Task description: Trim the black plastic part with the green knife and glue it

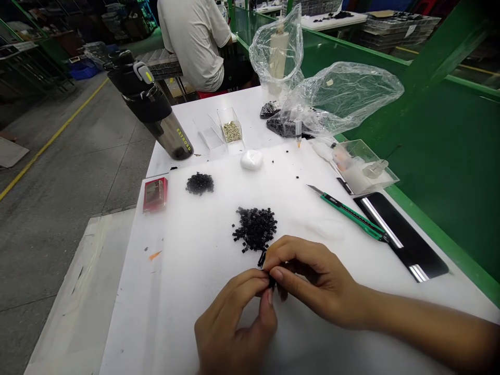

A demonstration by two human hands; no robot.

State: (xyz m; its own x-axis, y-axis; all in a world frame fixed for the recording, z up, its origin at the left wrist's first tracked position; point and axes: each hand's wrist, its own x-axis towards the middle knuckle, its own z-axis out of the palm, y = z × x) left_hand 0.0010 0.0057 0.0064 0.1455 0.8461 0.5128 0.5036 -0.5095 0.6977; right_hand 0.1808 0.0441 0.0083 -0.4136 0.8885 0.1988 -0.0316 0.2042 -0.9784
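My left hand (234, 323) and my right hand (312, 281) meet low in the middle of the white table (203, 250). Both pinch a small black part (272, 284) between thumb and fingertips. A second small black piece (261, 258) sticks up by my right index finger. Just beyond the hands lies a heap of small black parts (255, 228). A smaller heap of black parts (199, 183) sits further back to the left.
A green utility knife (347, 211) and a black phone (402, 237) lie at right. A red box (155, 195), dark water bottle (150, 101), white earbud case (251, 159), clear trays (230, 133) and plastic bags (336, 96) stand behind. A person (195, 41) sits beyond the table.
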